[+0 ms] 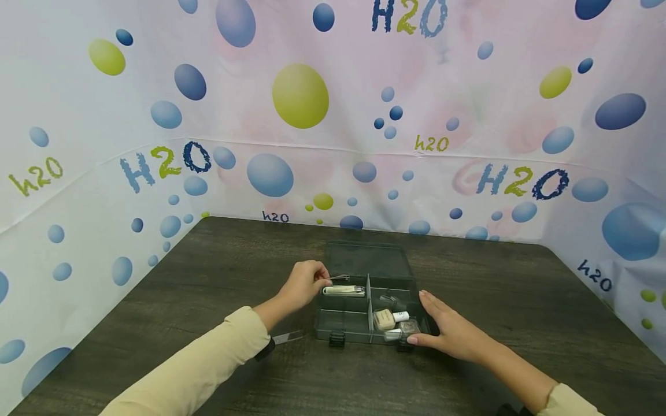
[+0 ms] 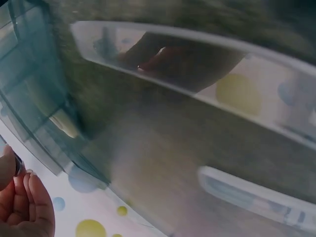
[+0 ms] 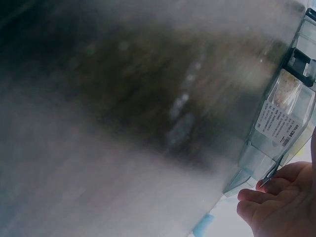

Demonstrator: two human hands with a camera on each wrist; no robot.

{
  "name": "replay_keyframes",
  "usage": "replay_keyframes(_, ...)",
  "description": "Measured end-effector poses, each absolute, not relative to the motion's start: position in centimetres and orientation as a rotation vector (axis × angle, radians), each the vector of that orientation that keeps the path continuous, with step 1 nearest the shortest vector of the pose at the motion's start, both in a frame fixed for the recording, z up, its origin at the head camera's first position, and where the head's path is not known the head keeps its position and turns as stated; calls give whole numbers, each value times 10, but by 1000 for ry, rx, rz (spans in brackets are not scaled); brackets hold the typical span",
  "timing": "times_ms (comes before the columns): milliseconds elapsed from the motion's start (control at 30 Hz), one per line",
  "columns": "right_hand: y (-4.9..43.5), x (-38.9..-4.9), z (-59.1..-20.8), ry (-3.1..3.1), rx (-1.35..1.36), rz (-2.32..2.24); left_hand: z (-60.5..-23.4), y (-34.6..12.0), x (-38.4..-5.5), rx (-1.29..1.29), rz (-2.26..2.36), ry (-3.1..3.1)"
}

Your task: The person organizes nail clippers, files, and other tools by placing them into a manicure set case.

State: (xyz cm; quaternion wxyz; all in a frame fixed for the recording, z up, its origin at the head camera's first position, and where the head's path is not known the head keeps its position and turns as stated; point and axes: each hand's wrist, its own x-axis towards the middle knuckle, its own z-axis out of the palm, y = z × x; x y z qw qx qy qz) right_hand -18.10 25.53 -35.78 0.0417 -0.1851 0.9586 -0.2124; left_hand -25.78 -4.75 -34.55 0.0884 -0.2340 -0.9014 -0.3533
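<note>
A dark translucent organizer box [image 1: 343,335] stands on the table with its lid [image 1: 366,258] tipped back. My left hand [image 1: 307,283] is over its left back compartment and pinches a slim shiny metal tool [image 1: 340,277] between thumb and fingers; its exact kind is unclear. Just below lies a large nail clipper [image 1: 343,290]. Straight fingers of my right hand [image 1: 452,329] rest along the box's right side, with the thumb at the front right corner. Beside that thumb, the right front compartment holds a cream nail polish bottle [image 1: 385,319] with a white cap and a glittery bottle [image 1: 409,327].
Left of the box, near the left sleeve, a flat metal blade-like tool [image 1: 288,337] with a dark handle lies on the dark wood table [image 1: 234,260]. Small clear items [image 1: 390,301] lie further back in the right compartment. A printed curtain [image 1: 364,144] surrounds the table.
</note>
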Motion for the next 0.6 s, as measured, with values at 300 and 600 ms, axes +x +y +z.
replay_keyframes(300, 255, -181, -359, 2935, -563, -651, -345, -27, -265, -797, -987, -2747)
replay_keyframes(600, 256, -181, -360, 2945, -566, -647, -349, -12, -267, -836, -792, -2887)
